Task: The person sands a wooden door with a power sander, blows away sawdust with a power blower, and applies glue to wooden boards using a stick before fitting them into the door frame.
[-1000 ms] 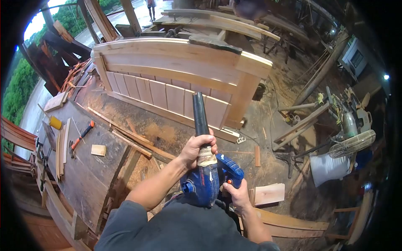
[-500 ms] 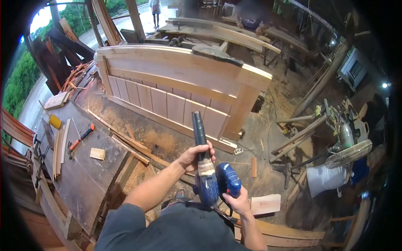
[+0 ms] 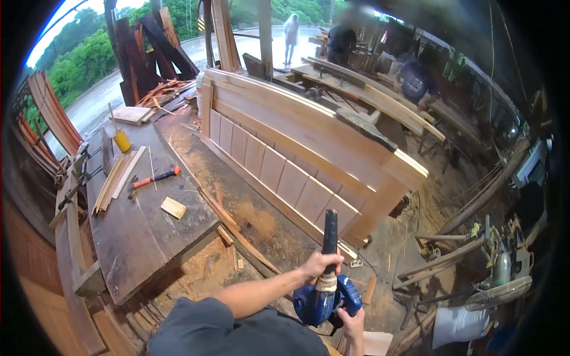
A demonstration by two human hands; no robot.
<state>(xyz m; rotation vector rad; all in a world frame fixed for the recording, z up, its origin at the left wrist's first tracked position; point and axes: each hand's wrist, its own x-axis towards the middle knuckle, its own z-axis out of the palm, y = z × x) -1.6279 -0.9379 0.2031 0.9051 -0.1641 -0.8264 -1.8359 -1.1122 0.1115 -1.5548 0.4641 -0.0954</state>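
Observation:
A blue blower (image 3: 314,307) with a black nozzle is held in front of the body, its nozzle pointing away. My left hand (image 3: 321,264) is wrapped round the nozzle's base, just above a band of tan tape. My right hand (image 3: 351,323) grips the blue handle part at the right side. Beyond the nozzle tip stands a panelled wooden door (image 3: 267,155), resting on its long edge, with a dark slab (image 3: 365,129) lying on its top edge.
At left, a worktable (image 3: 136,249) bears a hammer (image 3: 155,178), a wood block (image 3: 173,207), thin strips and a yellow container (image 3: 122,141). Sawdust and offcuts lie on the floor. A fan (image 3: 499,293) and white sack (image 3: 460,325) are at right. Several people are in the background.
The view has swung left, so the door and worktable appear further right. The blower and both hands have shifted right and lower in the frame, with the grip kept.

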